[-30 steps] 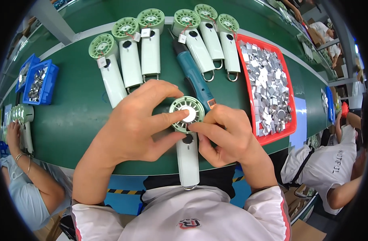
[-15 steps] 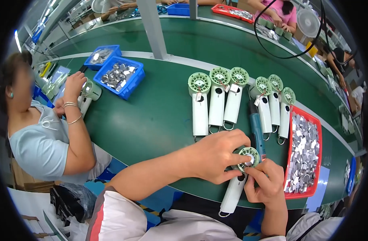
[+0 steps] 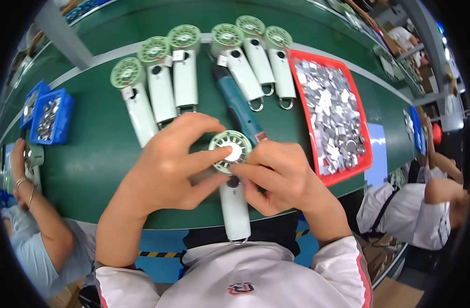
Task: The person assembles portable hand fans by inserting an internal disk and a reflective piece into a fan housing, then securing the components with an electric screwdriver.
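Note:
A white handheld fan with a round green head lies at the table's near edge, its metal loop toward me. My left hand grips the head from the left, one finger pressed on the silvery disc at its centre. From the right, my right hand pinches at the head's lower rim; anything tiny between those fingertips is hidden. Just beyond my hands lies a teal power screwdriver. Several similar fans stand in two groups beyond it, a left group and a right group.
A red tray of small silvery metal pieces sits to the right, beside a pale blue sheet. Blue bins stand at the left, near a co-worker's arm. Another person is at the right.
My view has swung to the right, so the fans and tray appear further left. Both hands stay on the same fan, with a left finger still on the disc.

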The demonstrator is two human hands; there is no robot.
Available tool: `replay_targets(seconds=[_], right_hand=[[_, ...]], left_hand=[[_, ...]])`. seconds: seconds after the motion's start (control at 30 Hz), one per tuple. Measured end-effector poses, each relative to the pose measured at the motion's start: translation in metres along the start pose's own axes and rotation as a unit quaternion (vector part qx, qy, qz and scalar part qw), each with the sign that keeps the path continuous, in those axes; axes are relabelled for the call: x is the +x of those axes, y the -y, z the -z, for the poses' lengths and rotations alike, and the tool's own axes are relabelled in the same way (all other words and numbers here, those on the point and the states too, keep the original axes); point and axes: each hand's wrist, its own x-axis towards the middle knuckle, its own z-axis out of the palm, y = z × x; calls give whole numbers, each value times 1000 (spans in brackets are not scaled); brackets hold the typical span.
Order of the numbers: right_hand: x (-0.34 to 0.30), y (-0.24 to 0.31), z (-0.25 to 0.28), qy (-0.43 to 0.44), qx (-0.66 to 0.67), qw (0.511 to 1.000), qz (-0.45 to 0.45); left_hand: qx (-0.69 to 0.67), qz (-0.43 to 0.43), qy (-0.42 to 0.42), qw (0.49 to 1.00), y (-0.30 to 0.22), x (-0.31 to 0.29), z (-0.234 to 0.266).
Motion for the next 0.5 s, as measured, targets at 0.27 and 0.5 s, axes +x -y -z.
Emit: replay_targets(seconds=[0.27,0.5], right_hand=[[-9,-3,9,-39,-38,998,-14],[-12,-3,5,-34,-35,999,-16]], left_hand=[[9,-4,17,1000,-1,0,-7],[26,3,28,999,-5,-2,-4]])
